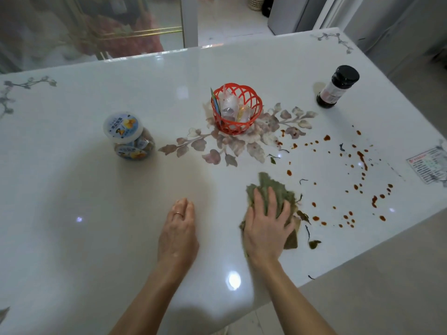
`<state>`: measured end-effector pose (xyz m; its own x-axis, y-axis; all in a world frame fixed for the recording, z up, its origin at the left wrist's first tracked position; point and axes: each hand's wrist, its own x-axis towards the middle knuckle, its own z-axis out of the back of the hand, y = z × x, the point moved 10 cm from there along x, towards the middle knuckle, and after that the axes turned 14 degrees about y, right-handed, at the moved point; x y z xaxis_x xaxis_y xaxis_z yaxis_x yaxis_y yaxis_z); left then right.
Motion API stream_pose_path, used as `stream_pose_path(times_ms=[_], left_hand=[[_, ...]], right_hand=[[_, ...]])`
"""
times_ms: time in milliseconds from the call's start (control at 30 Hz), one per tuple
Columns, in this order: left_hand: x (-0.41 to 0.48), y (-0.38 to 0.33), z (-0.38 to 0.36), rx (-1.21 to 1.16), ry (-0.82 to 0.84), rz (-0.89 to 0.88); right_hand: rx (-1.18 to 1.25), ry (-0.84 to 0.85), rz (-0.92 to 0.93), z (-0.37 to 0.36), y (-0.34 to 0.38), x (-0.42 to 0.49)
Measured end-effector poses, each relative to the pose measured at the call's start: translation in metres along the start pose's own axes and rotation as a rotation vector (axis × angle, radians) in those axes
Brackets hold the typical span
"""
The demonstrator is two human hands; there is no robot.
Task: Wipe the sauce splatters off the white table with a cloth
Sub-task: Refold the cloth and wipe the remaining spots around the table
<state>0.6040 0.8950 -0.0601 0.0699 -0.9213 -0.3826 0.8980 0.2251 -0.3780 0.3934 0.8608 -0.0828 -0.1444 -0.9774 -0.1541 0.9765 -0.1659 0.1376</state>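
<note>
A crumpled green-grey cloth [274,189] lies on the glossy white table [96,213], right of centre near the front edge. My right hand [266,228] presses flat on the cloth, fingers spread. Just left of it my left hand [179,228] rests palm down on the bare tabletop, fingers together, holding nothing. Red-brown sauce splatters [362,160] dot the table to the right of the cloth, reaching the right edge. Dark leafy scraps [314,243] lie among them beside the cloth.
A red plastic basket [236,108] with small packets stands mid-table on a printed flower pattern. A clear snack jar [130,137] with a white lid sits to the left. A dark bottle [337,87] stands at the back right. A printed sticker [428,164] is at the right edge.
</note>
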Motion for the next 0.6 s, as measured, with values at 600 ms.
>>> stream_pose_path(times_ms=[600], left_hand=[[0.004, 0.000, -0.002, 0.014, 0.064, 0.000]], right_hand=[[-0.129, 0.007, 0.324, 0.003, -0.033, -0.027]])
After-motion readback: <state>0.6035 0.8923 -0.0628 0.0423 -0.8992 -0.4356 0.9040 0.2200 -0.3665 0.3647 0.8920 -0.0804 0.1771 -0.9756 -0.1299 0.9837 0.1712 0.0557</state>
